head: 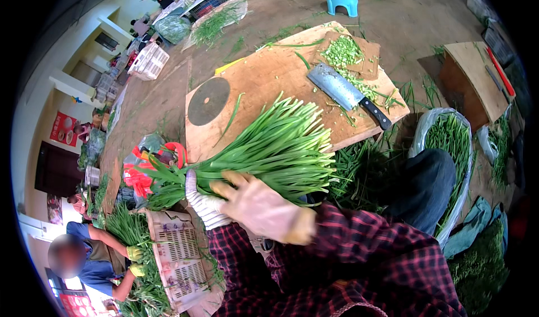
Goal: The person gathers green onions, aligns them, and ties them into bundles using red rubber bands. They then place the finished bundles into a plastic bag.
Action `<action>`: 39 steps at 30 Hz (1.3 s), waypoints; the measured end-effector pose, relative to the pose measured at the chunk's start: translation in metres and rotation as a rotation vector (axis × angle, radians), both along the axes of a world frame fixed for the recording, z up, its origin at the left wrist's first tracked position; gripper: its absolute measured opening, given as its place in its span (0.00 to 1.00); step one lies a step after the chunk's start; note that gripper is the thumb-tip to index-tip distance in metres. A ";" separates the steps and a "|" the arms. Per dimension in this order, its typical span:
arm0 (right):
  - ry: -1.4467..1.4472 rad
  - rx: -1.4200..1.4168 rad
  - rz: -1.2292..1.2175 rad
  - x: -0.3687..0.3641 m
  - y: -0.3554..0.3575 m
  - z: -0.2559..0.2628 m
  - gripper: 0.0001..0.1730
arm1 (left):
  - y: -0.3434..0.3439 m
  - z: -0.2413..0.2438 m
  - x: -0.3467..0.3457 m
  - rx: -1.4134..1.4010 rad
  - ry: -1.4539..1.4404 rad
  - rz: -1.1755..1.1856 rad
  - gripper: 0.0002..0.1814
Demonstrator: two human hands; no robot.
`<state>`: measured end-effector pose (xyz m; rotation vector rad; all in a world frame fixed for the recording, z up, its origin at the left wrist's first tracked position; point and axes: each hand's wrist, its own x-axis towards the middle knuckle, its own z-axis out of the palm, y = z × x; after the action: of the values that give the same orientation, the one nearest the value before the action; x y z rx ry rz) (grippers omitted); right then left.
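A large bunch of garlic chives (269, 148) lies fanned over the near edge of a wooden board (261, 77), pale cut ends to the right. My left hand (204, 199), in a striped glove, grips the bunch near its leafy end. My right hand (261, 203), in a pink and yellow glove, lies over the near side of the bunch, slightly blurred; whether its fingers grip any stalks is unclear. A cleaver (337, 85) with a black handle rests on the board beside chopped pieces (343, 51) on a smaller board (370, 60). A round metal disc (209, 101) is at the board's left.
A plastic crate (181, 258) stands at the lower left, beside a co-worker (99, 254) in yellow gloves handling greens. A lined container of cut greens (448, 136) is by my knee. Beyond the board stands a blue stool (342, 1). Red plastic bags (139, 176) lie near the board's left corner.
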<state>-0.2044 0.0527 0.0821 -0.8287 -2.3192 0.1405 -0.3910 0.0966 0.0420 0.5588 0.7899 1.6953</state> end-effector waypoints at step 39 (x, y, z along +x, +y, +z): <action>0.054 -0.087 -0.394 0.146 0.057 -0.082 0.07 | -0.015 -0.076 -0.048 -0.242 -0.081 0.124 0.29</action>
<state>-0.0582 0.1095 0.0005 -1.2909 -2.0662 0.0902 -0.4391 0.0811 -0.0335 0.2779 0.9710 1.6929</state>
